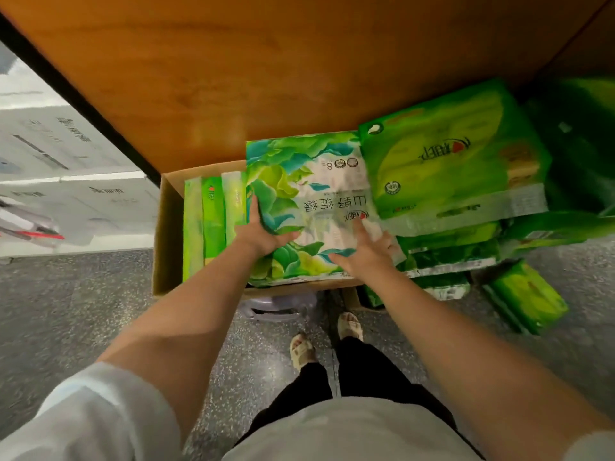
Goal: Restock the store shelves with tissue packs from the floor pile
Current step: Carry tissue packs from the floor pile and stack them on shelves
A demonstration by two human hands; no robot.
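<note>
Currently at pickup: left hand grips the leaf-print tissue pack by its left edge, fingers curled under; right hand lies flat on top, fingers apart. Pack rests on the cardboard box. Next move probably needs a right-side grip, then a lift to the shelf.

The top pack is white with teal and lime leaves (dark lettering across the middle). Packs beside it are bright green, the box tan, the shelf orange-brown, the floor speckled grey.
</note>
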